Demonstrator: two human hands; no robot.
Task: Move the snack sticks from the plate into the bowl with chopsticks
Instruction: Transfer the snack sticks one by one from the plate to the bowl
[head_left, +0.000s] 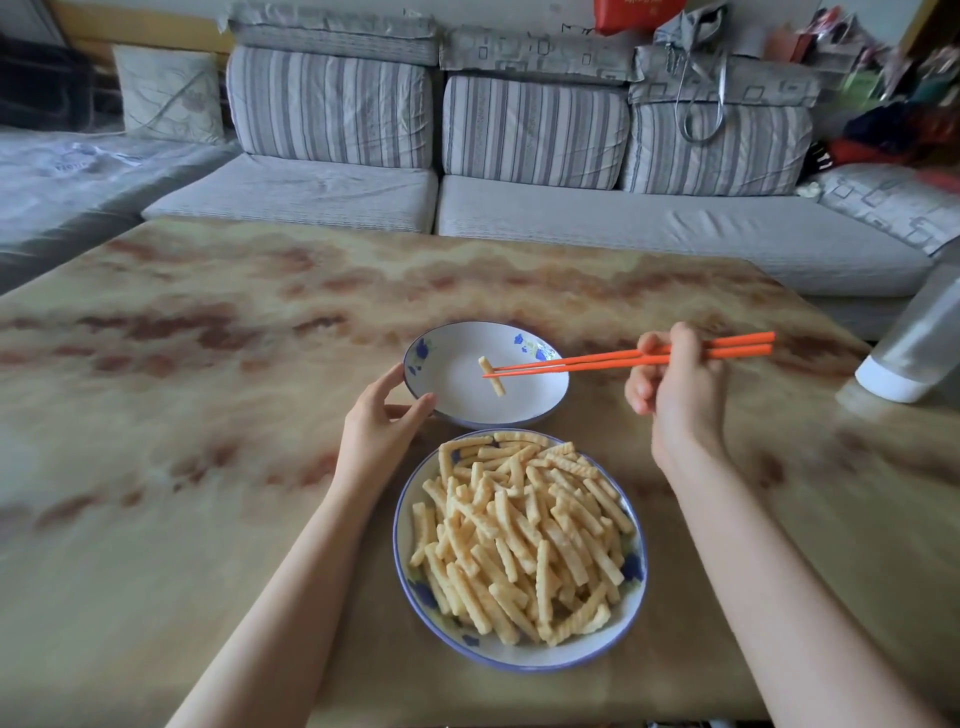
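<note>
Head view: right hand (675, 384) pinching orange chopsticks (628, 357), one snack stick (492, 375) clamped over the otherwise empty bowl (540, 395). Left hand (387, 415) curled on bowl rim. Plate (410, 566) heaped. Next, probably: release, return.

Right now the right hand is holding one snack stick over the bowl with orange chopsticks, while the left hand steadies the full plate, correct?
Not quite. The head view shows the left hand steadying the bowl, not the plate. The rest holds: the right hand holds one snack stick over the bowl with the orange chopsticks.
</note>
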